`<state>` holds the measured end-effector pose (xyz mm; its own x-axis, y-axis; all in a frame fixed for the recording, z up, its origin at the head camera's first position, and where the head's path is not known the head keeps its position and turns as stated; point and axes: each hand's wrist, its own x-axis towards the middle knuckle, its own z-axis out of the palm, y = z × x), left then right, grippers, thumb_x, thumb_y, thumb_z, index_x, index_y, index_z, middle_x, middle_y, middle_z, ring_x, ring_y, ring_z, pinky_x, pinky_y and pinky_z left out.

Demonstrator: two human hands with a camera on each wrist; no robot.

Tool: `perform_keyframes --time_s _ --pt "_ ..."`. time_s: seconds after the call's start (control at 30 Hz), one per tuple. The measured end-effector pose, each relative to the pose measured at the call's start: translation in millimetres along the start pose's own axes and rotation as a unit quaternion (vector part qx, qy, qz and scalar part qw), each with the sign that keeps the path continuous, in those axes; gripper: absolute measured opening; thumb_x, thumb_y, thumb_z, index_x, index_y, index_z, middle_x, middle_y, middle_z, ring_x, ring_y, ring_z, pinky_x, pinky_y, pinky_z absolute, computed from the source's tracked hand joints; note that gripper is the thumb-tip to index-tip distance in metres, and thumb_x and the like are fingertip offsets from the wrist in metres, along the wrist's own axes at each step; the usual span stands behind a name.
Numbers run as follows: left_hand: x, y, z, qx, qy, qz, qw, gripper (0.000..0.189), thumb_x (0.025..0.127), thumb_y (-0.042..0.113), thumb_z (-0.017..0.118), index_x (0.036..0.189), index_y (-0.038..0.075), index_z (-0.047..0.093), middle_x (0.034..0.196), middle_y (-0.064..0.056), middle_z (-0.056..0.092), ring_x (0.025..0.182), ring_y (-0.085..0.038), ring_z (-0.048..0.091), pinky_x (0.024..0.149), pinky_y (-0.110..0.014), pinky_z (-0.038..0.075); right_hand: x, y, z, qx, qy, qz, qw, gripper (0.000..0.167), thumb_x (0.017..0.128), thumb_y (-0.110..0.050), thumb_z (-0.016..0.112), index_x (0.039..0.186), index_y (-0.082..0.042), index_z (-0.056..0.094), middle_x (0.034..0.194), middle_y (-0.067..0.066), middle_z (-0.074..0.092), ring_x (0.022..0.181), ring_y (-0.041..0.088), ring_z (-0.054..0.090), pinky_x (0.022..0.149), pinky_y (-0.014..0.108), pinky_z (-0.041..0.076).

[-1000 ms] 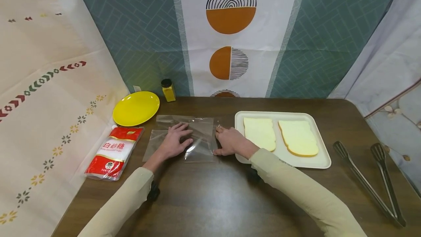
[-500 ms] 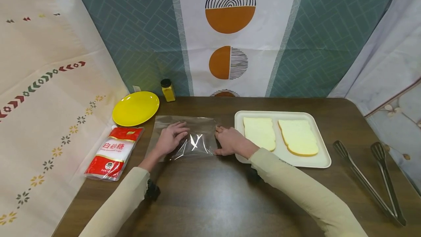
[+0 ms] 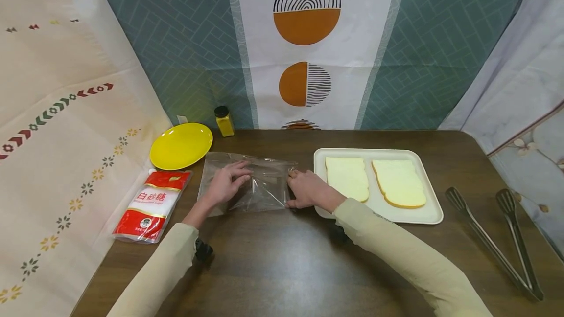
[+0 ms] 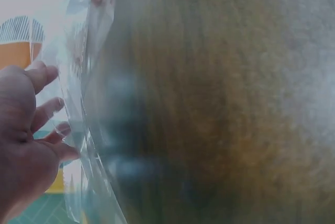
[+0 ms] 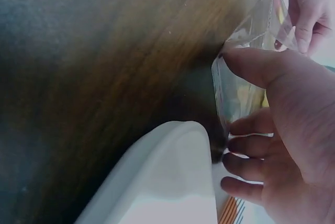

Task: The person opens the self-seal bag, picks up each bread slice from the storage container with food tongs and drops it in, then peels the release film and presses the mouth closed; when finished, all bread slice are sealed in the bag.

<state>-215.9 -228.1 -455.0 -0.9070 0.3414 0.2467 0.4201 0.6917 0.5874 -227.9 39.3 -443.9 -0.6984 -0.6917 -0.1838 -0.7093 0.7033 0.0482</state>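
A thin, clear plastic bag lies on the dark wooden table, wrinkled and shining under the light. My left hand reaches over its left part, fingers spread, and touches the plastic. In the left wrist view the fingertips lie against the film with gaps between them. At the bag's right edge my right hand touches down. The right wrist view shows its thumb on one corner and the other fingers extended lower along the edge. Part of the bag is hidden beneath the left hand.
A white tray with two bread slices stands close to the right hand. Metal tongs lie farther right. On the left are a red-and-white sugar pouch, a yellow plate and a yellow bottle with a black cap.
My left hand has slid left across the plastic, whose left part has shifted and straightened, with fresh creases in the middle. The right hand stays at the right edge.
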Motion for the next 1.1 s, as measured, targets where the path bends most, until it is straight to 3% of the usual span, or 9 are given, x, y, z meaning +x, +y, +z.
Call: perform_keyframes --time_s 0.2,0.37,0.43,0.6,0.9,1.1 --pt "-2.5 -3.7 4.3 -0.002 0.009 -0.003 1.0 0.021 0.095 0.006 0.068 0.114 0.002 0.075 0.137 -0.021 0.058 0.133 -0.042 0.046 0.108 -0.068 0.024 -5.2 -1.2 0.0 -0.012 0.043 -0.025 0.9987 0.063 0.09 -0.053 0.068 0.128 -0.003 0.066 0.142 0.02 0.052 0.133 0.033 0.048 0.097 0.048 0.047" --pt "-2.8 -3.2 3.2 -0.015 0.003 -0.012 0.9998 0.023 0.096 0.009 0.066 0.118 0.003 0.074 0.141 -0.019 0.055 0.137 -0.039 0.043 0.109 -0.069 0.021 -6.4 -2.2 -0.2 -0.027 0.093 -0.064 0.9933 0.047 0.092 -0.046 0.067 0.115 -0.006 0.071 0.129 0.017 0.062 0.114 0.028 0.062 0.085 0.046 0.052" --pt "-2.5 -3.0 3.0 -0.022 -0.001 -0.015 0.9996 0.023 0.097 0.009 0.066 0.118 0.003 0.074 0.142 -0.018 0.055 0.138 -0.038 0.041 0.11 -0.068 0.02 -6.4 -1.4 0.4 -0.018 0.09 -0.075 0.993 0.05 0.094 -0.046 0.066 0.123 -0.005 0.068 0.135 0.018 0.059 0.119 0.03 0.06 0.09 0.047 0.051" --pt "-2.1 -2.8 3.0 -0.03 -0.005 -0.014 0.9994 0.023 0.097 0.01 0.067 0.118 0.003 0.074 0.142 -0.018 0.055 0.139 -0.036 0.041 0.111 -0.065 0.022 -6.6 2.4 4.2 0.024 0.046 -0.078 0.9956 0.067 0.094 -0.051 0.065 0.143 -0.007 0.055 0.15 0.022 0.043 0.14 0.035 0.04 0.103 0.052 0.043" --pt "-0.7 -0.9 -2.0 -0.056 0.01 -0.003 0.9984 0.021 0.096 0.006 0.067 0.115 0.001 0.075 0.139 -0.02 0.057 0.137 -0.038 0.043 0.112 -0.059 0.027 -4.1 4.6 7.4 0.039 0.018 -0.069 0.9967 0.078 0.091 -0.056 0.066 0.148 -0.007 0.048 0.151 0.022 0.042 0.141 0.034 0.037 0.101 0.052 0.044" --pt "-3.1 -4.3 -0.9 -0.031 0.01 0.005 0.9995 0.022 0.096 0.008 0.067 0.116 0.001 0.074 0.138 -0.02 0.057 0.136 -0.039 0.044 0.11 -0.062 0.029 -8.2 6.2 6.5 0.052 0.032 -0.077 0.9951 0.069 0.095 -0.049 0.064 0.145 -0.004 0.052 0.152 0.024 0.04 0.142 0.037 0.036 0.109 0.05 0.037"
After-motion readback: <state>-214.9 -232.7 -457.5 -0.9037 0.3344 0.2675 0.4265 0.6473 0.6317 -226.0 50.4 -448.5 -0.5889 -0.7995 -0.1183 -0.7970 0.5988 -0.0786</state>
